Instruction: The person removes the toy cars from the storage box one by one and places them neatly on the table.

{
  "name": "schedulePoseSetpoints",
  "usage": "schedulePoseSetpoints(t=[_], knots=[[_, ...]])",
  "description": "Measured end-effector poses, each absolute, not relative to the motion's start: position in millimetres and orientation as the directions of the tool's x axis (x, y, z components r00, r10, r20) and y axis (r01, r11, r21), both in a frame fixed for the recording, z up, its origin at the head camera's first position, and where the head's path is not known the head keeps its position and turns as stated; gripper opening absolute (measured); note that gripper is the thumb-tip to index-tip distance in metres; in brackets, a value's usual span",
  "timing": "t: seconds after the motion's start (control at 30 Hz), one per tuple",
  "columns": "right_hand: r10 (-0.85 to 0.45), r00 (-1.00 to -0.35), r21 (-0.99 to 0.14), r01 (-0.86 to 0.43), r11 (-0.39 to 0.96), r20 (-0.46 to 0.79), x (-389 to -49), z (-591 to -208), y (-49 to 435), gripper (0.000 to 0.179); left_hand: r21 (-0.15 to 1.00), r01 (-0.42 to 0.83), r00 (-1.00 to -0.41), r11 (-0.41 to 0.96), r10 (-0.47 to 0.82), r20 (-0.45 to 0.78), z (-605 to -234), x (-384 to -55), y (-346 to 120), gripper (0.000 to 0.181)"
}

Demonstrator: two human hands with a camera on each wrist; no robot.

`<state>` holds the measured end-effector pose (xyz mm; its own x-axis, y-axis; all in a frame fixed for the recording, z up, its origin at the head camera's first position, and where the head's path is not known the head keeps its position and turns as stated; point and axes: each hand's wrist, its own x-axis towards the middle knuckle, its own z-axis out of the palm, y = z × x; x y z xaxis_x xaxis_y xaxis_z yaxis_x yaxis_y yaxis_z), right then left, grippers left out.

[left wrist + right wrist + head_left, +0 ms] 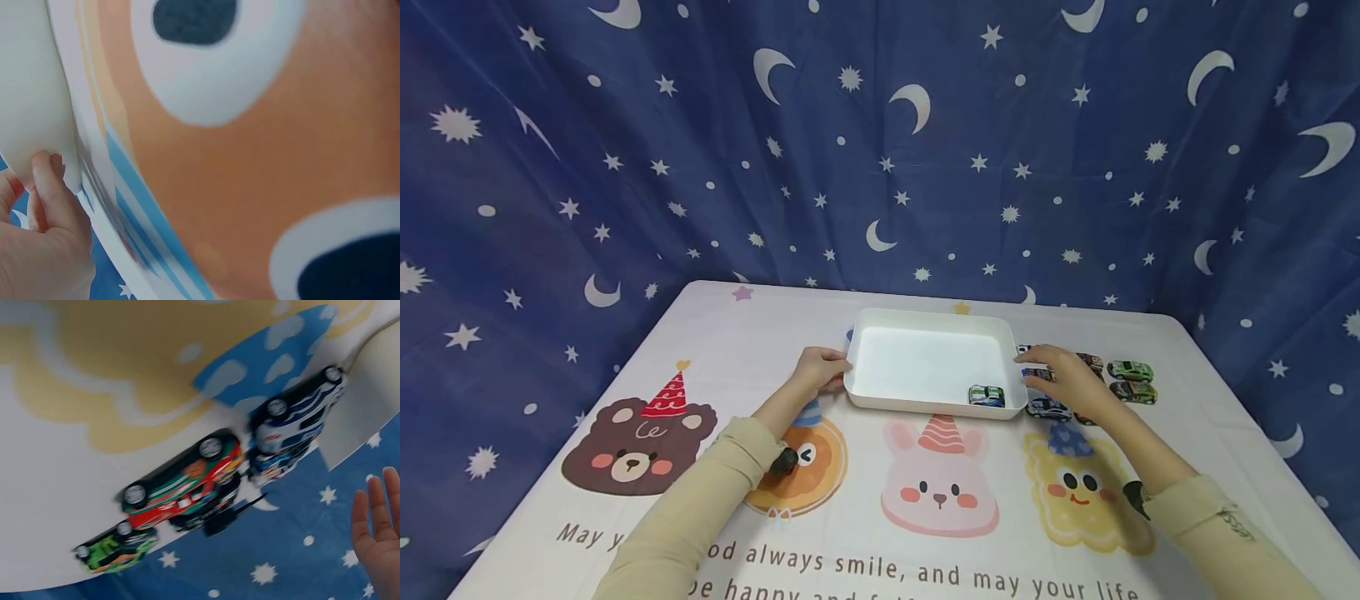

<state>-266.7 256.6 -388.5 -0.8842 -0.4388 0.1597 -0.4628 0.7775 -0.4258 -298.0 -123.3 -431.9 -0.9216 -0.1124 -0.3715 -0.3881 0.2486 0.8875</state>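
Note:
A shallow white tray [925, 408] stands near the back of the table, with one toy car [987, 396] in its front right corner. My left hand [822, 369] pinches the tray's left end; in the left wrist view the thumb [49, 178] lies against the white wall. At the other end my right hand [1063, 377] is held over several toy cars, its fingertips close to the tray's right wall. The right wrist view shows that hand [380, 534] with its fingers extended, holding nothing. Some of the cars are partly hidden beneath it.
Right of the right hand, a green toy car [1130, 371] stands behind another toy car [1133, 392]. A tablecloth [850, 533] printed with cartoon animals and lettering covers the table. Behind the table hangs a blue curtain [880, 208] with moons and stars.

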Motion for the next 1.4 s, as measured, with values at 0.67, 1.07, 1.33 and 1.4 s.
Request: schedulePoseSetpoints(t=[0.67,1.07,1.33,1.4], knots=[[-0.586,-0.806,-0.473,-0.550,0.688,0.085,-280,-401,221,0.036,0.878,-0.422,-0.907,0.226,-0.091,-0.412,-428,-301,-127,0.036],[-0.602,-0.797,-0.427,-0.530,0.733,-0.043,-285,-408,214,0.036,0.878,-0.429,-0.903,0.214,-0.088,-0.420,-429,-301,-126,0.031],[-0.586,-0.808,-0.355,-0.528,0.771,-0.070,-289,-416,209,0.030,0.892,-0.392,-0.920,0.225,-0.078,-0.385,-430,-297,-126,0.035],[-0.578,-0.813,-0.355,-0.520,0.777,-0.073,-290,-416,207,0.029,0.897,-0.383,-0.923,0.221,-0.075,-0.376,-431,-297,-127,0.036]])
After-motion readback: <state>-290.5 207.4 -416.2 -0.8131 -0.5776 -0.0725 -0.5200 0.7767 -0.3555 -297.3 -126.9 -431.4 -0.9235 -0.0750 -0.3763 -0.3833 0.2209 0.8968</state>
